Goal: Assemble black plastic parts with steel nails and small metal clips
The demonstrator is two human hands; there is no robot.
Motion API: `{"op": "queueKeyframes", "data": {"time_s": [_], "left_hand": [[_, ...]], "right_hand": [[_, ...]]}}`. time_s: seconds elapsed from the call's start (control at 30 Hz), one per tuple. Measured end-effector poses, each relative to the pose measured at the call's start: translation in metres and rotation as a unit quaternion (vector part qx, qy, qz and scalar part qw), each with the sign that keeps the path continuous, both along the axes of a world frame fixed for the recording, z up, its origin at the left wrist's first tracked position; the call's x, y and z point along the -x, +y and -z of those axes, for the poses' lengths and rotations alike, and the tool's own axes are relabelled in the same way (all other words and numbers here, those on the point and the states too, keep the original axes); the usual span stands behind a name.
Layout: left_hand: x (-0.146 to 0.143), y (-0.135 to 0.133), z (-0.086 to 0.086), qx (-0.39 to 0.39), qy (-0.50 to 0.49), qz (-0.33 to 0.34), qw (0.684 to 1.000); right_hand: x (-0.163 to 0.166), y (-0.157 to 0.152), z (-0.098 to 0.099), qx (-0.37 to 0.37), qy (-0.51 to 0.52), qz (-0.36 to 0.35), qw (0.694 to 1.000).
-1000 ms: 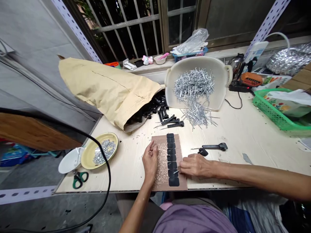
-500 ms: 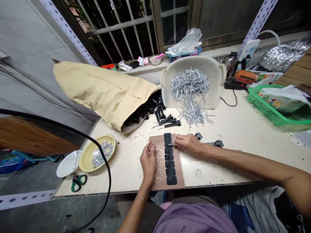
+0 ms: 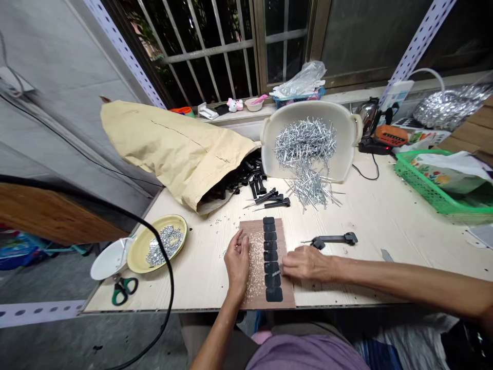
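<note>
A brown board (image 3: 288,295) lies at the table's front edge, with pale grains scattered over its left half. A column of several black rounded pads (image 3: 273,294) runs down its right half. My right hand (image 3: 308,263) is closed on a thin metal tool (image 3: 276,274), whose silvery tip is over one of the lower pads. At the board's left edge rests my left hand (image 3: 238,259), fingers curled towards the thumb; what they hold, if anything, is too small to make out. Beyond my right hand lie black plastic pieces with metal pins (image 3: 339,239).
A whitish basin (image 3: 269,154) spills metal pins onto the table. Black parts come out of a paper sack (image 3: 181,149). On the left are a yellow bowl (image 3: 134,257) of small shiny pieces, a white bowl (image 3: 102,264), scissors (image 3: 124,290) and a black cable (image 3: 171,288). A green basket (image 3: 427,192) stands right.
My right hand has moved down the column with the metal tool, from an upper pad to a lower one. My left hand stays beside the board. The view has shifted slightly.
</note>
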State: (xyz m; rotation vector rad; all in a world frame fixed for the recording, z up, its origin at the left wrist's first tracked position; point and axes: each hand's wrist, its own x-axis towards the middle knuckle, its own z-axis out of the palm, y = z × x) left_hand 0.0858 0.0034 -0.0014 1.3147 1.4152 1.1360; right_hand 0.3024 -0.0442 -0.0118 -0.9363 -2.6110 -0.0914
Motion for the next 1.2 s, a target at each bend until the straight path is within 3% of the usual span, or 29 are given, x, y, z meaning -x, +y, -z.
{"op": "queueKeyframes", "data": {"time_s": [0.03,0.17,0.27,0.5,0.6,0.7,0.9,1.0,1.1,1.2], "left_hand": [[0.001,0.000,0.000,-0.001,-0.009,-0.001,1.000],[0.003,0.002,0.002,0.006,-0.024,0.003,1.000],[0.002,0.002,0.003,0.016,-0.016,0.017,1.000],[0.019,0.011,0.001,-0.035,-0.009,-0.021,0.999],[0.038,0.034,-0.001,-0.102,0.085,-0.039,0.990],[0.050,0.058,0.001,-0.144,0.191,-0.007,0.971],[0.044,0.086,0.014,-0.136,0.450,0.113,0.875],[0.042,0.091,0.019,-0.141,0.490,0.134,0.850],[0.043,0.094,0.020,-0.141,0.423,0.122,0.887],[0.042,0.095,0.012,-0.066,0.198,0.071,0.975]], "right_hand": [[-0.003,-0.006,0.001,-0.010,-0.008,0.000,1.000],[-0.033,-0.021,-0.003,0.001,-0.002,0.122,0.993],[-0.051,-0.011,-0.010,0.020,0.006,0.136,0.990],[-0.018,0.093,-0.014,-0.020,0.055,0.208,0.976],[0.000,0.132,-0.005,-0.017,0.024,0.198,0.980],[0.008,0.150,0.004,0.002,-0.008,0.197,0.980],[0.008,0.153,0.013,0.030,-0.036,0.210,0.977],[0.005,0.151,0.008,0.034,-0.001,0.210,0.977],[0.007,0.141,-0.006,0.036,0.075,0.193,0.978],[0.019,0.123,-0.025,0.023,0.130,0.167,0.977]]}}
